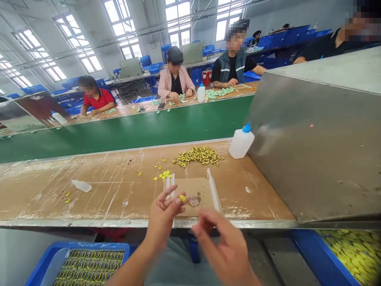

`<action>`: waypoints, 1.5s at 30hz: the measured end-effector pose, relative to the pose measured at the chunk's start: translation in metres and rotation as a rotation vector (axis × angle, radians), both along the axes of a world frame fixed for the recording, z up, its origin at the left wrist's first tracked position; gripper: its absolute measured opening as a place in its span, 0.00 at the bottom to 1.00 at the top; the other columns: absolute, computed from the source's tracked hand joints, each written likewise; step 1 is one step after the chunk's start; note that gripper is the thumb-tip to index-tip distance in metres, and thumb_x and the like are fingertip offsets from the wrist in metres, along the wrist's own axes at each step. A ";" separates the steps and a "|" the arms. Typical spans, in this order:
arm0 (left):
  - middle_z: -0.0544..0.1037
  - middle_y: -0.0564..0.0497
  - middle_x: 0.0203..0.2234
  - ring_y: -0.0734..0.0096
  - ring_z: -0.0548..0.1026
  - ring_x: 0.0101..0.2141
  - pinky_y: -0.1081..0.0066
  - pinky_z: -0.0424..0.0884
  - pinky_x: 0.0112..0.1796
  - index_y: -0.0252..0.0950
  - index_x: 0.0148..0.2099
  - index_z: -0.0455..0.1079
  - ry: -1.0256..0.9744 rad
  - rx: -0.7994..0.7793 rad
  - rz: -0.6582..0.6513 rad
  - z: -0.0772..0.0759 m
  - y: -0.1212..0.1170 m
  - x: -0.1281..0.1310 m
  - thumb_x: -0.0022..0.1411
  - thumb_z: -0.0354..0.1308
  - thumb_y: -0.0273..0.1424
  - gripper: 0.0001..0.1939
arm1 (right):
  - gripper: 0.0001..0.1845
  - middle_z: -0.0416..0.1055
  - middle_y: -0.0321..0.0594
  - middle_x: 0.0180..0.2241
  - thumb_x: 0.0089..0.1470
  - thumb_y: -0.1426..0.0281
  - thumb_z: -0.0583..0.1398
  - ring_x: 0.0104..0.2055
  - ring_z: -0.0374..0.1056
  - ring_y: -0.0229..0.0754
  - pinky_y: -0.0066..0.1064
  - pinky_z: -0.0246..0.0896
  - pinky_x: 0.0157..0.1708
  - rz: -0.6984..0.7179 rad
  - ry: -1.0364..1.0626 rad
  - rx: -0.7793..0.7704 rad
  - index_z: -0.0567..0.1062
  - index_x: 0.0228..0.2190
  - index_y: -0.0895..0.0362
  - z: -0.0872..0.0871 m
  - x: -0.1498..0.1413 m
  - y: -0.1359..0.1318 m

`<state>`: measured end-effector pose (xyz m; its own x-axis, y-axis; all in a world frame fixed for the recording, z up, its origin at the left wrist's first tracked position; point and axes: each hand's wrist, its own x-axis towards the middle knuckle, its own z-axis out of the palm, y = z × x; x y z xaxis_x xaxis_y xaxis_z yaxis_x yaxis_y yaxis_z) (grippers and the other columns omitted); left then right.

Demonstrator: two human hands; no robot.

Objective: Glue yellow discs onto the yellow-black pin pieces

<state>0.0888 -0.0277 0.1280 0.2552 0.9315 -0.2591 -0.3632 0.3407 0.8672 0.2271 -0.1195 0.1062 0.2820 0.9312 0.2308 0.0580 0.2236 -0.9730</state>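
Your left hand [162, 224], low in the centre of the frame, has its grip pinched almost closed on a small yellow piece [182, 198], held at the thumb and forefinger just above a cardboard sheet [190, 194]. Your right hand [222, 242], just to its right, has its grip partly open with nothing visible in it, near a small clear blob [194, 201] on that sheet. Farther up the tabletop [89, 202] lie a heap of yellow-and-black pieces [198, 155] and loose yellow discs [164, 174]. A white squeeze bottle [241, 143] with a blue cap stands to the right.
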 end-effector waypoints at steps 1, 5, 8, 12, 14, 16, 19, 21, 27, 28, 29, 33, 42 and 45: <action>0.85 0.39 0.37 0.57 0.84 0.38 0.71 0.79 0.34 0.32 0.59 0.69 0.010 0.007 -0.014 -0.007 -0.012 0.003 0.50 0.74 0.30 0.34 | 0.11 0.75 0.42 0.41 0.61 0.62 0.63 0.39 0.72 0.43 0.35 0.73 0.38 -0.025 -0.027 0.009 0.78 0.46 0.48 -0.003 0.006 -0.001; 0.85 0.40 0.33 0.54 0.84 0.39 0.60 0.78 0.44 0.33 0.59 0.68 0.001 -0.028 -0.106 -0.042 -0.057 0.018 0.52 0.73 0.33 0.34 | 0.09 0.75 0.41 0.34 0.55 0.65 0.67 0.32 0.72 0.43 0.32 0.72 0.28 -0.048 -0.045 0.003 0.82 0.40 0.44 -0.026 0.026 -0.005; 0.85 0.42 0.32 0.59 0.84 0.36 0.64 0.78 0.42 0.35 0.57 0.71 -0.025 -0.063 -0.127 -0.059 -0.073 0.023 0.52 0.73 0.32 0.31 | 0.05 0.72 0.41 0.28 0.51 0.65 0.69 0.29 0.71 0.42 0.31 0.71 0.25 -0.029 0.072 -0.070 0.84 0.34 0.45 -0.043 0.031 -0.011; 0.85 0.46 0.28 0.67 0.82 0.29 0.70 0.77 0.35 0.36 0.54 0.74 -0.097 -0.179 -0.174 -0.069 -0.073 0.021 0.47 0.76 0.30 0.31 | 0.05 0.67 0.38 0.25 0.44 0.65 0.73 0.26 0.68 0.40 0.29 0.68 0.21 0.054 0.325 -0.169 0.83 0.26 0.49 -0.050 0.031 -0.011; 0.84 0.49 0.25 0.70 0.80 0.24 0.72 0.76 0.31 0.36 0.50 0.76 -0.139 -0.230 -0.179 -0.071 -0.071 0.021 0.42 0.78 0.30 0.31 | 0.09 0.65 0.36 0.24 0.40 0.64 0.75 0.22 0.64 0.37 0.28 0.64 0.18 0.111 0.470 -0.227 0.81 0.22 0.51 -0.049 0.028 -0.007; 0.82 0.50 0.23 0.70 0.79 0.23 0.73 0.75 0.29 0.36 0.48 0.77 -0.162 -0.239 -0.161 -0.074 -0.069 0.020 0.37 0.80 0.29 0.32 | 0.13 0.64 0.35 0.22 0.35 0.63 0.76 0.20 0.61 0.35 0.26 0.62 0.17 0.151 0.560 -0.280 0.79 0.20 0.52 -0.046 0.022 -0.001; 0.81 0.52 0.24 0.71 0.79 0.25 0.73 0.75 0.29 0.37 0.49 0.77 -0.175 -0.200 -0.116 -0.075 -0.065 0.016 0.35 0.80 0.27 0.34 | 0.16 0.64 0.33 0.20 0.34 0.62 0.77 0.21 0.62 0.35 0.26 0.62 0.19 0.195 0.563 -0.318 0.77 0.19 0.53 -0.043 0.011 0.006; 0.81 0.52 0.25 0.71 0.78 0.25 0.75 0.75 0.27 0.38 0.50 0.76 -0.174 -0.186 -0.088 -0.074 -0.060 0.012 0.36 0.80 0.28 0.34 | 0.17 0.66 0.34 0.19 0.35 0.59 0.76 0.20 0.63 0.36 0.26 0.62 0.19 0.213 0.492 -0.329 0.77 0.21 0.53 -0.042 0.010 0.011; 0.80 0.51 0.32 0.70 0.81 0.30 0.80 0.75 0.25 0.40 0.52 0.75 -0.166 -0.176 0.110 -0.069 -0.033 -0.009 0.41 0.78 0.30 0.34 | 0.22 0.75 0.41 0.26 0.56 0.50 0.61 0.26 0.70 0.40 0.30 0.66 0.27 -0.265 -0.254 -0.288 0.81 0.33 0.57 -0.050 0.079 0.074; 0.80 0.52 0.33 0.71 0.81 0.30 0.81 0.75 0.25 0.40 0.52 0.75 -0.180 -0.173 0.149 -0.070 -0.027 -0.013 0.42 0.78 0.30 0.32 | 0.22 0.77 0.42 0.29 0.57 0.51 0.61 0.30 0.72 0.42 0.31 0.67 0.31 -0.314 -0.419 -0.303 0.81 0.37 0.57 -0.053 0.096 0.091; 0.80 0.52 0.33 0.72 0.81 0.31 0.82 0.74 0.25 0.41 0.51 0.76 -0.197 -0.174 0.183 -0.071 -0.022 -0.016 0.43 0.78 0.29 0.30 | 0.23 0.78 0.42 0.31 0.57 0.52 0.60 0.31 0.73 0.43 0.32 0.67 0.32 -0.304 -0.581 -0.339 0.80 0.39 0.58 -0.056 0.110 0.109; 0.81 0.53 0.35 0.76 0.81 0.31 0.85 0.73 0.25 0.41 0.42 0.79 -0.281 -0.198 0.263 -0.076 -0.009 -0.024 0.42 0.78 0.29 0.21 | 0.18 0.78 0.43 0.30 0.54 0.56 0.63 0.32 0.73 0.47 0.36 0.63 0.34 -0.244 -0.854 -0.397 0.81 0.36 0.58 -0.071 0.138 0.158; 0.83 0.52 0.36 0.76 0.82 0.31 0.85 0.74 0.25 0.40 0.40 0.80 -0.347 -0.249 0.304 -0.084 -0.007 -0.025 0.45 0.77 0.29 0.18 | 0.14 0.80 0.45 0.32 0.50 0.62 0.65 0.34 0.75 0.49 0.38 0.66 0.38 -0.147 -0.941 -0.395 0.82 0.35 0.59 -0.082 0.138 0.162; 0.83 0.52 0.36 0.76 0.82 0.31 0.86 0.75 0.25 0.39 0.38 0.80 -0.343 -0.266 0.323 -0.086 -0.004 -0.025 0.44 0.77 0.29 0.17 | 0.12 0.80 0.44 0.34 0.52 0.63 0.65 0.36 0.76 0.49 0.38 0.68 0.40 -0.131 -0.937 -0.391 0.83 0.35 0.57 -0.079 0.140 0.156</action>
